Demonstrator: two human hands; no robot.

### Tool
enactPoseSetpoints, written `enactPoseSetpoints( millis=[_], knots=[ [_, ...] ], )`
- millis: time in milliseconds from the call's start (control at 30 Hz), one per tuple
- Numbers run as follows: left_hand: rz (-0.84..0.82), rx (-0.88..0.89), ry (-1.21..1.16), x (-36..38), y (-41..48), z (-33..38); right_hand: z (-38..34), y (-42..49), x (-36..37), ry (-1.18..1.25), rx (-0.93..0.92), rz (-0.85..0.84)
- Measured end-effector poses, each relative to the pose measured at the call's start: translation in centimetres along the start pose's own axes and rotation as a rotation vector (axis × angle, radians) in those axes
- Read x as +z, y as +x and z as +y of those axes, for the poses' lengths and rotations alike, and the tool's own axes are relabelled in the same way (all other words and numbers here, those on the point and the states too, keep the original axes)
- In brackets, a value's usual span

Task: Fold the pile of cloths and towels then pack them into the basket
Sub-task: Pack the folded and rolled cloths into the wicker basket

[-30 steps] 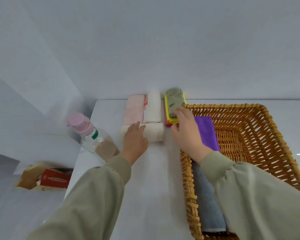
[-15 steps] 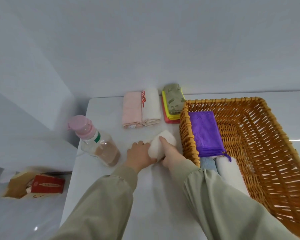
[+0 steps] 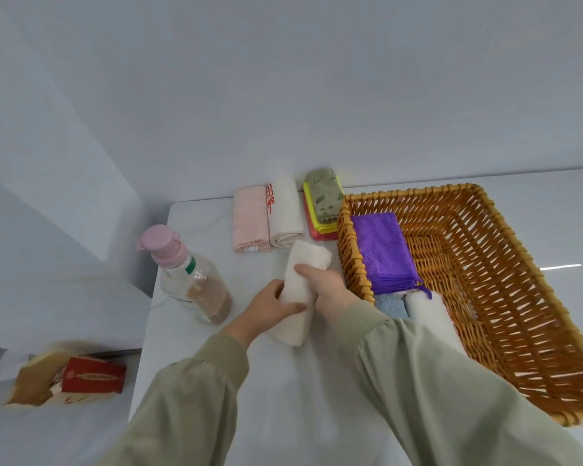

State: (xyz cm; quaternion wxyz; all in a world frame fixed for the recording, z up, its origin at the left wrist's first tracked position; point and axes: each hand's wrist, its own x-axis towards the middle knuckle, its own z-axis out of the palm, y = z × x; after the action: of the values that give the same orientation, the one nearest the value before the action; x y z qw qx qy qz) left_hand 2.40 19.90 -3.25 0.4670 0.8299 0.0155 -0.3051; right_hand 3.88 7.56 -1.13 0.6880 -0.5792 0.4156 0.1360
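A cream rolled towel (image 3: 300, 277) lies lengthwise on the white table just left of the wicker basket (image 3: 505, 297). My left hand (image 3: 266, 309) grips its near half from the left, and my right hand (image 3: 327, 287) grips it from the right with the thumb on top. At the back of the table lie a folded pink towel (image 3: 250, 218), a white towel with red print (image 3: 285, 213) and a green patterned cloth (image 3: 323, 195) on a yellow and a red cloth. Inside the basket are a purple cloth (image 3: 382, 250), a blue towel (image 3: 389, 306) and a white rolled towel (image 3: 428, 312).
A clear bottle with a pink cap (image 3: 189, 275) stands at the table's left edge, close to my left hand. A paper bag with a red box (image 3: 71, 378) sits on the lower surface to the left. The wall runs right behind the towels.
Both hands have picked the cream towel off the row at the back and pulled it nearer, turning it lengthwise beside the basket. The view has shifted left and back.
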Motion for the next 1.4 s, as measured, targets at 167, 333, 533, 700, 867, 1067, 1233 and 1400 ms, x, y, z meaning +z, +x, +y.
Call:
enactPoseSetpoints(
  millis=[167,333,533,700,867,1067,1233,1400],
  knots=[
    [0.0,0.105,-0.115,-1.0,-1.4,3.1,-4.1,-3.7,-2.0,0.124,-0.124,-0.134],
    [-0.035,0.288,-0.068,0.0,-3.0,8.2,-8.4,-6.1,-6.0,0.228,-0.199,-0.303],
    [-0.024,0.301,-0.008,3.6,-4.4,15.5,-11.2,-7.2,-13.8,0.242,-0.302,-0.341],
    [-0.096,0.26,-0.093,8.2,-4.0,18.8,-12.0,-7.1,-20.7,0.36,-0.127,-0.562],
    [-0.166,0.211,-0.138,12.2,-3.2,20.6,-12.4,-6.5,-24.4,0.393,-0.188,-0.412],
    [-0.205,0.224,0.194,16.6,-1.7,19.9,-11.8,-4.3,-27.7,0.115,-0.352,-0.037],
    [-0.192,0.471,0.926,18.8,-1.2,16.0,-8.2,-1.5,-30.4,-0.611,-0.367,0.225],
    [-0.306,0.425,1.281,20.2,-1.8,12.7,-3.4,0.5,-30.7,-0.933,-0.278,0.222]
  ],
)
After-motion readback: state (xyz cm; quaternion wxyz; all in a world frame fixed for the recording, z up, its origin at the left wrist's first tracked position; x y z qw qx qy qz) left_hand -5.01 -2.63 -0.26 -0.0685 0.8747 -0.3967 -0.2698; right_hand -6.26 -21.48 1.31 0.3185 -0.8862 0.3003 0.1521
